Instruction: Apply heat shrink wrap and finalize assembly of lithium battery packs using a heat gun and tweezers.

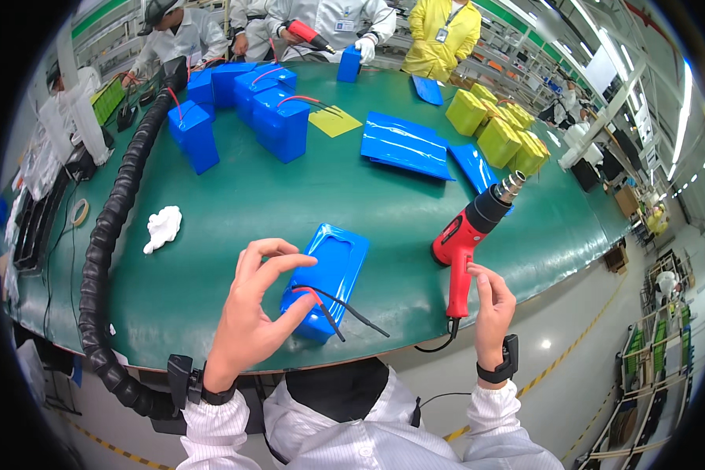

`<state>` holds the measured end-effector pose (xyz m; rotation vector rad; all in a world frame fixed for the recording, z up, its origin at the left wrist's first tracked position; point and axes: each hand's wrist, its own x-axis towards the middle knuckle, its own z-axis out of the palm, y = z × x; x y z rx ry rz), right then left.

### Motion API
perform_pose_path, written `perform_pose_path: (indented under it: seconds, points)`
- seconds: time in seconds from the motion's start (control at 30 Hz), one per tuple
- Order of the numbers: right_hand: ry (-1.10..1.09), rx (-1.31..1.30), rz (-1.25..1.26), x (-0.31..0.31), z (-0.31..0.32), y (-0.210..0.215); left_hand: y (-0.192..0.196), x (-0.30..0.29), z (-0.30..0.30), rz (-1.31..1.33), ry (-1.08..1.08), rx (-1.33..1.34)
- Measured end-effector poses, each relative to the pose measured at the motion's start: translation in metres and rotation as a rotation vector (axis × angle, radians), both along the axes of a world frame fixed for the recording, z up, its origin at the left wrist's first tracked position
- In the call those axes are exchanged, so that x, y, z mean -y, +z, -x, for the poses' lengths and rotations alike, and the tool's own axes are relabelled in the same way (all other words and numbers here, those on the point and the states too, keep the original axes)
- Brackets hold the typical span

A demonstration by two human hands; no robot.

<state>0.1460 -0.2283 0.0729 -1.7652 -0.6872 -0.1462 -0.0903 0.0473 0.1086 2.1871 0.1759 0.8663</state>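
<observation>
In front of me a blue-wrapped battery pack (333, 262) lies on the green table, with one red and two black wire ends coming out at its near side. My left hand (251, 301) is open at the pack's left side. Its thumb and index finger are spread in a wide curve beside the wires. To the right, a red and black heat gun (464, 239) points its metal nozzle away from me. My right hand (492, 301) is open by its handle, fingers bent, with fingertips at the grip and not wrapped round it.
Several blue packs (280, 129) stand at the far left, and yellow-green packs (499, 141) at the far right. Blue film sleeves (406, 146) lie between. A black ribbed hose (106, 243) runs along the left, near a crumpled white cloth (163, 229). Co-workers stand across the table, one with another heat gun (312, 34).
</observation>
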Motion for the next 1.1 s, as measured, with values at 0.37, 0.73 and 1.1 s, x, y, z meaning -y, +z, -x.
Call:
perform_pose_path:
  seconds: [0.37, 0.73, 1.1]
  points:
    - [0.097, -0.643, 0.087, -0.006, -0.062, -0.031, -0.070, 0.034, 0.011, 0.352, 0.035, 0.280]
    - [0.078, -0.741, -0.374, 0.024, -0.066, -0.040, -0.075, 0.073, 0.007, -0.127, 0.324, 0.157]
    - [-0.484, 0.161, 0.069, 0.143, -0.067, 0.059, -0.050, 0.107, -0.025, -0.185, 0.278, 0.386]
